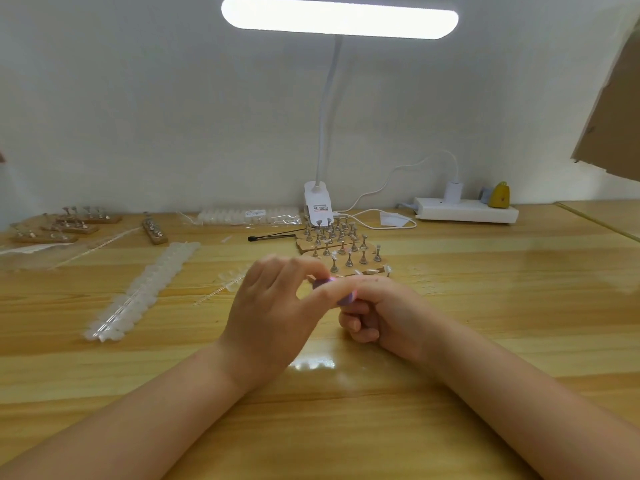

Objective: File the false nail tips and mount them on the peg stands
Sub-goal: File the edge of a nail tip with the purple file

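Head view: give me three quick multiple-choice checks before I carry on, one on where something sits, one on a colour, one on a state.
1. Where does the long strip of clear nail tips lie?
A. On the table, toward the left hand's side
B. On top of the power strip
C. Hanging from the lamp

2. What colour is the nail file held between the hands?
A. Green
B. Purple
C. Black

3. What state is the desk lamp in?
A. Switched off
B. Lying flat on the table
C. Switched on

Answers:
1 A, the strip runs diagonally over the wooden table, left of the left hand.
2 B, a purple edge shows where the right hand curls round the file.
3 C, its bar glows bright white above the peg stands.
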`<state>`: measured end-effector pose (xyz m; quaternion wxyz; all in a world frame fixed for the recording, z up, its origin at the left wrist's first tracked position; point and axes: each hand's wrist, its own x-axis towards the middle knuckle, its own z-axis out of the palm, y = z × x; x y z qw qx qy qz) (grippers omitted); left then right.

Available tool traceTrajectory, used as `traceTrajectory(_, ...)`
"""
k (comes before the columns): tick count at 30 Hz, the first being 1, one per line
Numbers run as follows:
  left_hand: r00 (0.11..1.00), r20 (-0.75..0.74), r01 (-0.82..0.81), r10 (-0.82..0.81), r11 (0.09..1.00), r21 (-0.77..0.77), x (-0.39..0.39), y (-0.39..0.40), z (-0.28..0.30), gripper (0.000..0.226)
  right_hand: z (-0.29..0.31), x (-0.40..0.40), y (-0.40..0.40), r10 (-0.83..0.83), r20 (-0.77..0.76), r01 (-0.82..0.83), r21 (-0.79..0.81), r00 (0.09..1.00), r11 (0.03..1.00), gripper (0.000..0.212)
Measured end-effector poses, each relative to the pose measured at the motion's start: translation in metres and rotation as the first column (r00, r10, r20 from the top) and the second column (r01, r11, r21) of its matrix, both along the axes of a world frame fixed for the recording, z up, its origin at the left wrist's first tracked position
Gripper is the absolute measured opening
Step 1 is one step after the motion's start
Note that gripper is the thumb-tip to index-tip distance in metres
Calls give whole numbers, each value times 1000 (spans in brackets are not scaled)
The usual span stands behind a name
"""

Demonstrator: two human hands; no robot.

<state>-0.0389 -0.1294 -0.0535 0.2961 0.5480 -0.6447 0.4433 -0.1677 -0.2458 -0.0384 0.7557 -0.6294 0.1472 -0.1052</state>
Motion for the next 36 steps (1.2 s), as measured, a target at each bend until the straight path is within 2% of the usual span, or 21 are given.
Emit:
traceTrajectory(3,996,-64,-67,67,998,8,3,0,0,37,-2,0,-1,-74,-9,74,49,997,996,20)
traceTrajectory(5,997,-66,-40,39,999,-15,3,0,0,35,-2,0,-1,-97,-3,97,77,995,992,21)
traceTrajectory(7,1000,-1,26,-26,998,-59,3,-1,-1,30,0,0,-1,-76,6,75,69,997,995,15)
traceTrajectory(10,994,99,60,-56,997,-37,3,-2,-2,31,2,-1,0,-19,-1,19,6,1000,1000,21)
traceTrajectory(14,997,-28,-75,74,997,-17,10,0,0,38,1,-1,-1,-73,-4,73,53,997,996,14)
traceTrajectory(16,996,-67,-63,60,997,-37,11,0,2,34,0,0,-1,-81,-1,81,62,997,995,18)
traceTrajectory(20,995,87,52,-50,999,-18,0,-1,-2,27,1,-2,0,-28,20,28,24,999,999,19)
traceTrajectory(22,999,32,20,-20,1000,5,0,-1,-1,27,1,-2,0,-27,20,27,25,999,999,19)
traceTrajectory(25,991,-133,-12,14,1000,14,4,2,4,19,-1,-2,-2,-75,15,74,62,997,995,23)
traceTrajectory(26,990,-143,0,0,1000,3,4,3,5,18,-2,-1,-2,-76,19,74,65,997,995,23)
traceTrajectory(31,997,2,79,-79,997,2,-5,-1,0,26,-1,-1,-2,29,39,-29,5,999,1000,12)
traceTrajectory(36,987,-160,0,6,999,35,3,3,3,20,-3,-2,-4,-25,37,23,69,999,997,13)
